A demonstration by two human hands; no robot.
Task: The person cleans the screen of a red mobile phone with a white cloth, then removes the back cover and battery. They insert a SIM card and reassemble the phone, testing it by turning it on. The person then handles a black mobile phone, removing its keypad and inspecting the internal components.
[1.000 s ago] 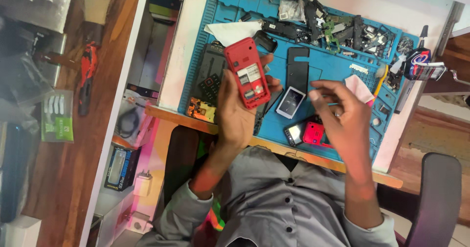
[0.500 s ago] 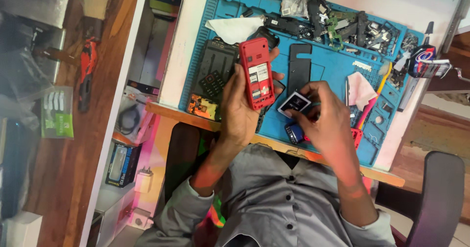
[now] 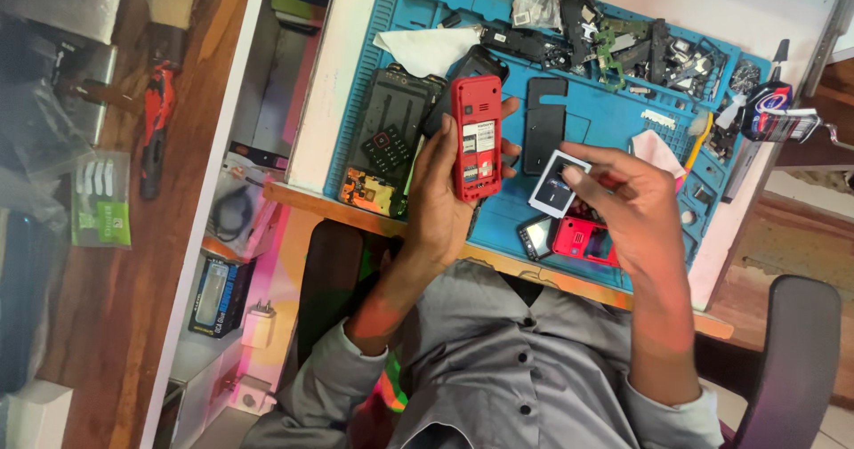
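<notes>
My left hand (image 3: 442,202) holds a red phone (image 3: 476,137) upright over the blue work mat (image 3: 614,115), its open back facing me with the inner compartment showing. My right hand (image 3: 627,209) pinches a small rectangular part with a white rim and dark face (image 3: 551,185) by its right edge, just right of the red phone. Under my right hand lie a red phone front (image 3: 583,240) and a small dark screen (image 3: 536,235).
On the mat lie a black back cover (image 3: 543,124), a black keypad housing (image 3: 387,129), a circuit board (image 3: 366,191), a white tissue (image 3: 427,48), a pink cloth (image 3: 658,149) and a heap of dark parts (image 3: 623,40). A chair (image 3: 792,351) stands at right.
My right hand let go of the pink cloth, came down over the white-rimmed part and now grips it. My left hand shifted the red phone slightly.
</notes>
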